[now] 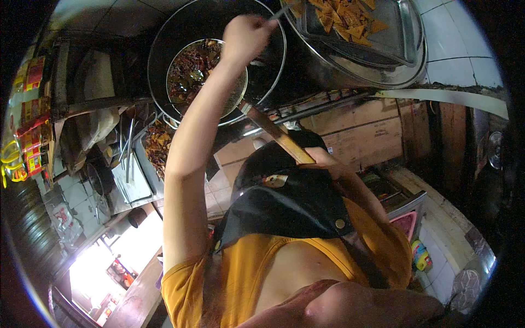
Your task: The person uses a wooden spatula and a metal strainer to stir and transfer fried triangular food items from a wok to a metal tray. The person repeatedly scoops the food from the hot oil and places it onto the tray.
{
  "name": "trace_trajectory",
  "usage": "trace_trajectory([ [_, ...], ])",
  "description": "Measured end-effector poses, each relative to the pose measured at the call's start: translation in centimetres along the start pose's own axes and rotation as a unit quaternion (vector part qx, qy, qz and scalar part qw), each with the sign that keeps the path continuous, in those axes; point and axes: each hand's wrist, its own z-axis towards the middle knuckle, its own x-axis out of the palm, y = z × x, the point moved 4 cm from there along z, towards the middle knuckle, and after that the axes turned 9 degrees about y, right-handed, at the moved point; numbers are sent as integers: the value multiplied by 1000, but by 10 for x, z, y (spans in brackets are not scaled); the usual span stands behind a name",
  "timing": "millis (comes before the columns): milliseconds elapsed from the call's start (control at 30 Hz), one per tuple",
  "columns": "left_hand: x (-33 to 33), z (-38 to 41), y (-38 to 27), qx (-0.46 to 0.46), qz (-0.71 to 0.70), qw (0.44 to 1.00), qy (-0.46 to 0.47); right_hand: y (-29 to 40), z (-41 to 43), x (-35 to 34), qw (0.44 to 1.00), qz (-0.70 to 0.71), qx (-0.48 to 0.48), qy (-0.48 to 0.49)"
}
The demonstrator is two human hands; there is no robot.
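My left hand (246,39) is stretched over a large round pot (284,61) and grips a thin metal utensil (283,12). Motion blurs it, so its exact kind is unclear. The utensil points toward brown triangular pieces of food (348,20) at the upper right. With my right hand (322,158), close to my apron, I hold the end of a wooden handle (283,137). That handle belongs to a round strainer (238,88) in the pot's mouth. Dark red and brown spices (188,78) with glossy liquid lie in the strainer. My left forearm hides part of it.
The triangular pieces rest in a rectangular tray (393,45) over another large metal vessel (420,69). To the left stand a white board (141,180) with metal rods (130,151) and a container of brown food pieces (158,143). Cardboard boxes (357,135) are stacked beyond my right hand.
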Motion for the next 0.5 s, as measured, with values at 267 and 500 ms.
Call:
trace_trajectory([
  [267, 42, 61, -64, 116, 319, 940, 2, 51, -15, -13, 996, 19, -50, -68],
  [500, -41, -48, 4, 88, 264, 948, -154, 118, 24, -45, 985, 87, 146, -36],
])
